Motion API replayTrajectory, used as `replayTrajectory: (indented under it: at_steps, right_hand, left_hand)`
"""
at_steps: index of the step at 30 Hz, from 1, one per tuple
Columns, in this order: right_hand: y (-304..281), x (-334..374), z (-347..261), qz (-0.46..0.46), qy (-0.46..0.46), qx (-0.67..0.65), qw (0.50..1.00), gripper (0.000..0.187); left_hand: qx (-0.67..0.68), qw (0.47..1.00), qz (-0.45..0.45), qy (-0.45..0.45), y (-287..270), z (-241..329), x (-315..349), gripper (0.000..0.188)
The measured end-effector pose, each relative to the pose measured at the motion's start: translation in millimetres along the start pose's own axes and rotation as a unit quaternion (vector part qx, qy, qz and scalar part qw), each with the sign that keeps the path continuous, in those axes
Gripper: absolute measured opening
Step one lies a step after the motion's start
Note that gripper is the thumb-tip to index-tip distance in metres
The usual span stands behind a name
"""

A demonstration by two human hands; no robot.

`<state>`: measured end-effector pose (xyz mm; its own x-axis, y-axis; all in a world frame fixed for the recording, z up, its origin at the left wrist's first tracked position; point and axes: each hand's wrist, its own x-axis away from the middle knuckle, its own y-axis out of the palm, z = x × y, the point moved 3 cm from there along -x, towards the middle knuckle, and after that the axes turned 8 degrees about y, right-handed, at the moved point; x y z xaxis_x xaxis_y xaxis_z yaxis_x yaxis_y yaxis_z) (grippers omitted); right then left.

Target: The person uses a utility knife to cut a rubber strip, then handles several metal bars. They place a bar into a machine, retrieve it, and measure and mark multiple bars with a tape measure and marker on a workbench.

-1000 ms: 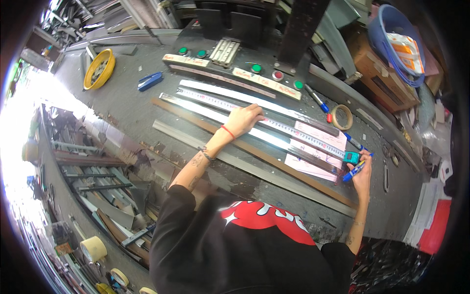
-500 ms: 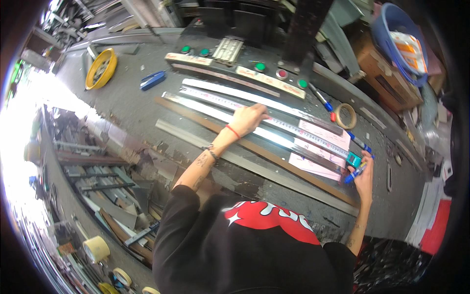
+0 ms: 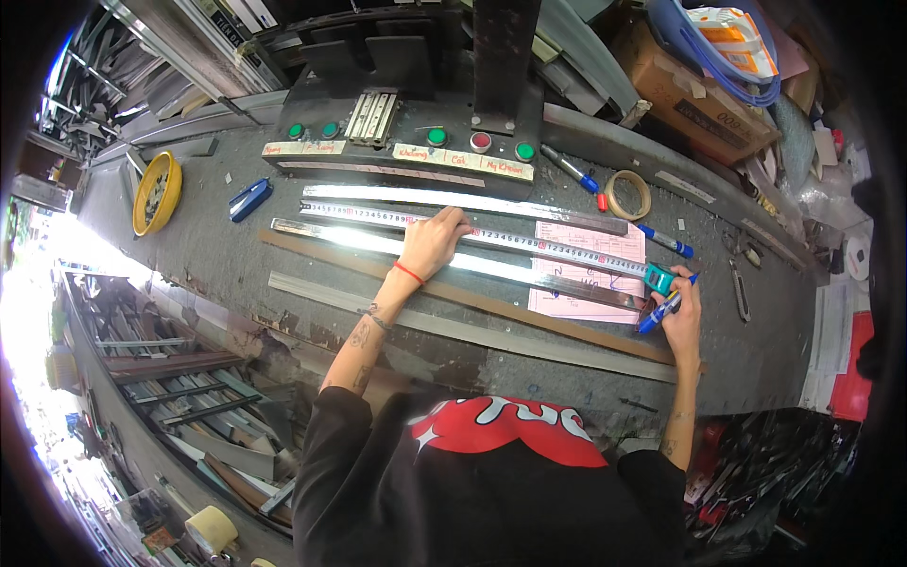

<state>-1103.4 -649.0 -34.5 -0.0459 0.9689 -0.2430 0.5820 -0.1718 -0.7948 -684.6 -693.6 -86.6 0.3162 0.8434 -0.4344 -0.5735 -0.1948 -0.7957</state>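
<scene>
A tape measure's white blade (image 3: 368, 215) is drawn out lengthwise between two shiny metal strips. My left hand (image 3: 430, 248) is closed with its fingertips pinching the blade partway along. At the right end, my right hand (image 3: 682, 317) grips the teal tape measure case (image 3: 658, 278) and a blue marker (image 3: 658, 312) together. The far shiny strip (image 3: 406, 197) lies beyond the blade, the near shiny strip (image 3: 368, 241) just in front of it, partly under my left wrist. Closer to me are a brown strip (image 3: 510, 304) and a grey strip (image 3: 472, 329). A pink written sheet (image 3: 605, 307) lies beneath the strips' right part.
Behind the strips stands a machine base with green buttons (image 3: 436, 137) and a red button (image 3: 481, 141). A tape roll (image 3: 627, 196), markers (image 3: 665, 241) and a cutter knife (image 3: 739, 291) lie at right. A blue stapler (image 3: 249, 199) and yellow bowl (image 3: 158, 194) are at left.
My view has turned, so the bench's contents sit further left and the strips lie more level in the picture. Both hands keep their hold on the tape measure.
</scene>
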Motion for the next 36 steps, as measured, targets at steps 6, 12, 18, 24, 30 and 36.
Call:
replayTrajectory:
  at_steps: [6,12,18,24,30,36]
  right_hand:
    - [4,-6,-5,0.024,-0.01,0.041,0.999,0.033]
    - [11,1,-15,0.017,0.031,-0.014,0.999,0.039]
    - [62,-11,-56,0.121,0.04,-0.354,0.926,0.025]
    - [133,-35,-89,-0.112,0.017,-0.401,0.909,0.031]
    - [140,-27,-89,-0.081,0.15,-0.465,0.869,0.011]
    - [139,-25,-92,-0.035,0.09,-0.346,0.933,0.017]
  left_hand:
    - [0.002,1.0,-0.006,-0.015,1,1,0,0.012]
    - [-0.008,1.0,-0.011,-0.023,1,1,-1,0.011]
    - [-0.013,1.0,0.005,-0.018,3,2,-1,0.011]
    - [-0.003,1.0,0.003,-0.016,1,3,0,0.011]
    - [-0.02,1.0,0.017,0.001,1,2,-1,0.014]
    - [0.004,1.0,0.019,-0.005,-1,3,0,0.013]
